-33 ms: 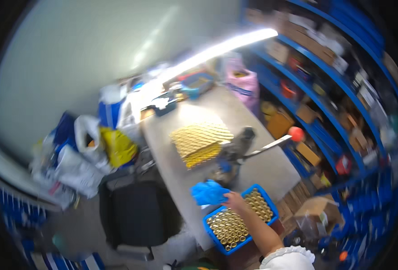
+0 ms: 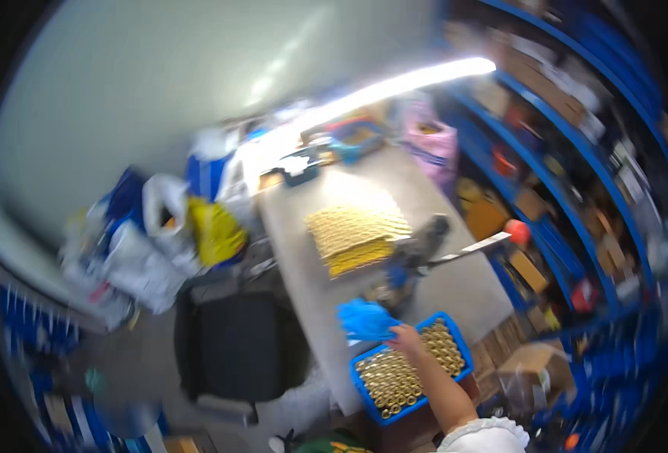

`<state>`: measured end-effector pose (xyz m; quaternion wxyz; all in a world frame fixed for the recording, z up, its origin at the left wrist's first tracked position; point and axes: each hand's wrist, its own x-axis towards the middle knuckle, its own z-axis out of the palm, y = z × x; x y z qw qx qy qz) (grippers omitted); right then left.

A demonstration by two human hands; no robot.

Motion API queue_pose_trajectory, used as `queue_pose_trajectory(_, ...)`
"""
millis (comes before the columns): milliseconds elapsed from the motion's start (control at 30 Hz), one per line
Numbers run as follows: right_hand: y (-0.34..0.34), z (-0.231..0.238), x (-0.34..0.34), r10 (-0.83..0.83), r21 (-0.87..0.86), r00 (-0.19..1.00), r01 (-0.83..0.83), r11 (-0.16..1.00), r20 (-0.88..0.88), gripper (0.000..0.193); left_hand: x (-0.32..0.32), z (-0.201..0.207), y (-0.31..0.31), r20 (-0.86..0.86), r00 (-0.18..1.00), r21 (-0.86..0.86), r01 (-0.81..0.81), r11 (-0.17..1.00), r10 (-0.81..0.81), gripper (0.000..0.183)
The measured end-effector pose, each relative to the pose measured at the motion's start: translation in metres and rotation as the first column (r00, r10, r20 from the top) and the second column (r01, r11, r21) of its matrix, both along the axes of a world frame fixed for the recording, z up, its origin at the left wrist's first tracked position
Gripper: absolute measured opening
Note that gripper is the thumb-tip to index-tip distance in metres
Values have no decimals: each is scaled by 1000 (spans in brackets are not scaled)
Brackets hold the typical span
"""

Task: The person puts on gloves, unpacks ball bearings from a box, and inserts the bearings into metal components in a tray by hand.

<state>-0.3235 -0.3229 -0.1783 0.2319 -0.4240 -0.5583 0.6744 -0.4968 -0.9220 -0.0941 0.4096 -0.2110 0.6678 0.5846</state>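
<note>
Head view, blurred throughout. I see one forearm entering from the lower edge, white sleeve at the elbow, stretched up and leftward across the blue crate (image 2: 461,349). By its position I take it as my right hand (image 2: 405,337). It rests at the crate's upper left rim, over the packed brass-coloured cylinders (image 2: 394,377), and touches or nearly touches the blue cloth-like bundle (image 2: 364,318) lying just beside the crate on the grey table (image 2: 455,283). Fingers look curled, but I cannot tell whether they pinch anything. Left hand: out of frame.

Farther up the table: a stack of yellow perforated trays (image 2: 355,234), and a lever press (image 2: 424,245) with a red knob (image 2: 516,230) between trays and crate.
</note>
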Motion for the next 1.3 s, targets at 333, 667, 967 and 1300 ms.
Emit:
queue_pose_trajectory(333, -24, -8, 42, -139, 150, 913, 87, 985, 384, 34, 89, -16, -113, 29, 927, -180, -363, 914, 373, 19)
queue_pose_trajectory(667, -403, 112, -204, 764, 130, 609, -792, 596, 213, 18, 220, -54, -299, 4, 632, -100, -771, 629, 775, 17)
queue_pose_trajectory(967, -673, 150, -274, 944, 111, -89, -985, -130, 317, 23, 335, -41, -376, -91, 61, -203, -978, 42, 994, 10)
queue_pose_trajectory(1300, -946, 177, -352, 929, 93, -364, -925, -369, 67, 36, 236, -34, -397, -193, -166, -22, -985, -173, 967, 13)
